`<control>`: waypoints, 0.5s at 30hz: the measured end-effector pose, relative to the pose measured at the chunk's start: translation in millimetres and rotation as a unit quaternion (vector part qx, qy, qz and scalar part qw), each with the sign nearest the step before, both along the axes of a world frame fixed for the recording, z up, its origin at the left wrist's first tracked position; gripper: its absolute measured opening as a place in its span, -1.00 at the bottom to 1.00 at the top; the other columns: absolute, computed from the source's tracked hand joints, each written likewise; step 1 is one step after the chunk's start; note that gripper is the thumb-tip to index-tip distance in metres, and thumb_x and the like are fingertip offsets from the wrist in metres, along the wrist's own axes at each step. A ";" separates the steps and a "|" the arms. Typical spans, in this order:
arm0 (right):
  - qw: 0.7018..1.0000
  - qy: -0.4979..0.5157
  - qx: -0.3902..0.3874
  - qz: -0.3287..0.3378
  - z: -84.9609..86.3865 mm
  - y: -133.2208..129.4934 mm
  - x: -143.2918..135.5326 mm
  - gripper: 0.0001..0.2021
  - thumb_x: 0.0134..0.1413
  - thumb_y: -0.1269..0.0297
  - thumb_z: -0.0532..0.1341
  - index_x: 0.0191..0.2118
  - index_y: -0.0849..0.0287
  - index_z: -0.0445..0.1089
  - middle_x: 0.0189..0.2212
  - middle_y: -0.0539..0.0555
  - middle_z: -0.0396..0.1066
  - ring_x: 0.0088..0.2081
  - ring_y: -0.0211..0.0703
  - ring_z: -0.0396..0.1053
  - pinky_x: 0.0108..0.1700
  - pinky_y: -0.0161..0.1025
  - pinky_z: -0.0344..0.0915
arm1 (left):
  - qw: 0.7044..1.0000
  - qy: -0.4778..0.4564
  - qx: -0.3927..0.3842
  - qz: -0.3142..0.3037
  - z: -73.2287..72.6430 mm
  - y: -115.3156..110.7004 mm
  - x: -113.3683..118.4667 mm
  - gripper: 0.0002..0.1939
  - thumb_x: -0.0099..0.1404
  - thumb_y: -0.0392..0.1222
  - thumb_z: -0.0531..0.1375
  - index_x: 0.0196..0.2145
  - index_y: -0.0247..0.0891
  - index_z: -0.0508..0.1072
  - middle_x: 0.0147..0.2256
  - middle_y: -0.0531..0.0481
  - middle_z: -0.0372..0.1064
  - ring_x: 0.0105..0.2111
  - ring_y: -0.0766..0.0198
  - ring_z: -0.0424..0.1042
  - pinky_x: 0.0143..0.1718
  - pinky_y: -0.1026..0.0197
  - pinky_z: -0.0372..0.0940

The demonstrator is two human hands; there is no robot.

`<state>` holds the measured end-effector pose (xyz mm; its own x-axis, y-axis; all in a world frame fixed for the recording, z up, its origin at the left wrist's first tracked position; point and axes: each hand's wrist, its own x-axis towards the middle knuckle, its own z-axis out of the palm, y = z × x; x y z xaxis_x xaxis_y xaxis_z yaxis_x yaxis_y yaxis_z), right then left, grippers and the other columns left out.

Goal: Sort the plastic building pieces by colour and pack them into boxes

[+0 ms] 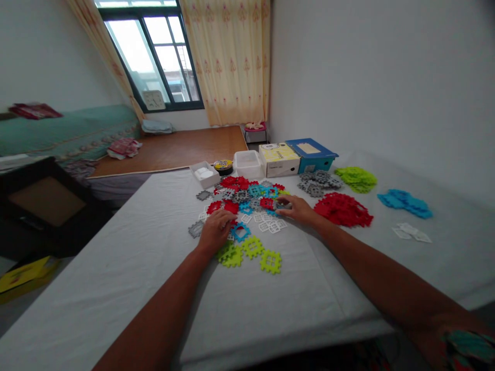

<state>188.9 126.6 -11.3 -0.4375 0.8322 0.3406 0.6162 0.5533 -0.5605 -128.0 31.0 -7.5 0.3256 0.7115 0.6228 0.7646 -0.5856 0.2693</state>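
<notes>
My left hand [215, 230] hovers over the left side of a mixed heap of toothed plastic building tiles. Its fingers are curled together beside a red tile [231, 206], and whatever they may hold is hidden. At the heap's right side, my right hand [297, 210] has thumb and fingers closed around what looks like a grey tile [283, 205]. A blue square tile [240, 232] with an open centre lies between the hands. Several lime-green tiles [270, 262] lie nearer to me, and thin white window-shaped pieces [274, 226] are scattered by my right hand.
Sorted piles lie on the right: grey tiles [319, 182], lime tiles [356, 179], red tiles [343, 210], blue tiles [404, 203] and white pieces [412, 233]. Behind the heap stand a white box [204, 178], tape roll [223, 166], clear tub [247, 161], yellow-white box [284, 167] and blue box [315, 164].
</notes>
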 end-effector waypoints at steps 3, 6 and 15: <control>0.999 0.025 -0.008 0.023 0.4 -6.0 4.2 -0.54 -0.10 0.19 0.39 -0.01 0.16 0.43 -0.14 0.13 0.46 -0.16 -0.08 0.41 -0.16 -0.17 0.37 | 1.000 0.002 -0.001 -0.005 -1.7 0.9 0.1 -0.75 0.27 -0.38 0.09 -0.19 -0.19 0.51 -0.19 -0.08 0.52 -0.15 0.15 0.46 -0.02 -0.04 0.35; 0.997 0.027 0.013 0.068 2.3 -9.3 7.9 -0.54 -0.07 0.14 0.37 -0.01 0.18 0.42 -0.14 0.14 0.40 -0.18 -0.11 0.39 -0.15 -0.16 0.37 | 1.000 -0.003 -0.007 0.007 -0.6 0.3 -0.9 -0.75 0.28 -0.38 0.09 -0.20 -0.18 0.52 -0.19 -0.08 0.52 -0.14 0.14 0.46 0.00 -0.05 0.35; 0.996 0.026 0.045 0.076 7.2 -13.4 11.1 -0.63 0.00 0.22 0.29 -0.02 0.14 0.42 -0.14 0.13 0.42 -0.14 -0.11 0.38 -0.14 -0.18 0.39 | 1.000 -0.012 -0.013 0.002 0.7 0.3 -1.8 -0.77 0.31 -0.33 0.09 -0.21 -0.18 0.53 -0.21 -0.07 0.52 -0.17 0.15 0.47 -0.06 -0.02 0.37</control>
